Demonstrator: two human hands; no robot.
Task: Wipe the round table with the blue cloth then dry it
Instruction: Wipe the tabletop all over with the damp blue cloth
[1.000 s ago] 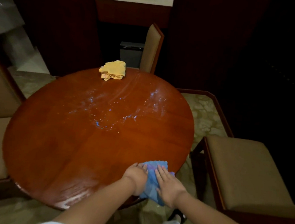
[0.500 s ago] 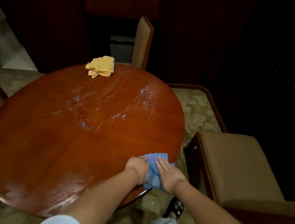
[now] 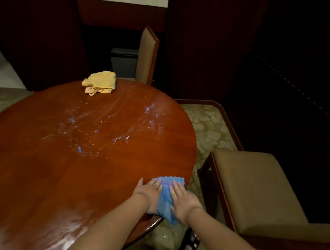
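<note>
Flattening out since a second ago, both hands are now pressing the blue cloth (image 3: 167,196) with straight fingers, where earlier the left hand (image 3: 148,192) was bunched at its edge. The right hand (image 3: 183,202) is lying just beside the left — fingers spread on the fabric. That suggests the cloth is being readied for a wiping stroke. It is sitting at the near right rim of the round table (image 3: 38,164), its long axis running away from the person toward the centre, scalloped end pointing inward, near end apparently drooping over the edge. Wet streaks (image 3: 104,132) are glistening mid-table, so wiping is far from finished — the yellow cloth (image 3: 100,82) is waiting at the far side
</note>
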